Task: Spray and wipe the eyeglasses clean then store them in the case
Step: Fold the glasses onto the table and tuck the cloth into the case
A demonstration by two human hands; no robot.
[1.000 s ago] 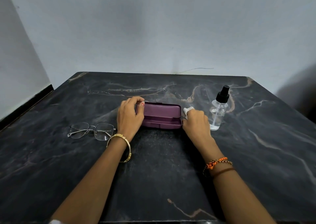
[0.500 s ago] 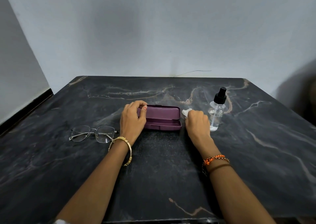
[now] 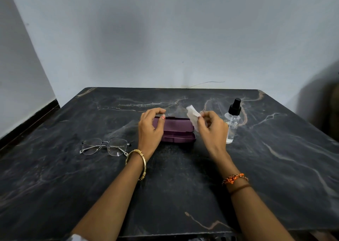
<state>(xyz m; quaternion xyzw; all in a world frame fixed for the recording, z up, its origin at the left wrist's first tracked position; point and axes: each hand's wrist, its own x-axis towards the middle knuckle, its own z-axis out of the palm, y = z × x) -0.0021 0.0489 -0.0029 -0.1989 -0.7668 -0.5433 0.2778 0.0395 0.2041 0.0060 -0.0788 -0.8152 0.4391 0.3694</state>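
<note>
1. Head view: eyeglasses (image 3: 105, 146) lay on the dark table (image 3: 55, 176), left of the purple case (image 3: 177, 130)
2. Left hand (image 3: 151, 126) curled over the case's left end
3. Right hand (image 3: 212, 126) pinched a white cloth (image 3: 192, 115); spray bottle (image 3: 232, 120) stood just beside

The desk (image 3: 55, 176) is black marble veined in grey and tan. The case (image 3: 177, 130) is plum purple. At its 9 o'clock, the eyeglasses (image 3: 104, 146) have a silver frame and clear lenses. At 3 o'clock, the spray bottle (image 3: 232, 125) is clear with a black cap. The cloth (image 3: 192, 115) is white. The bangle (image 3: 139, 162) is gold; the bracelet (image 3: 234, 178) orange.
</note>
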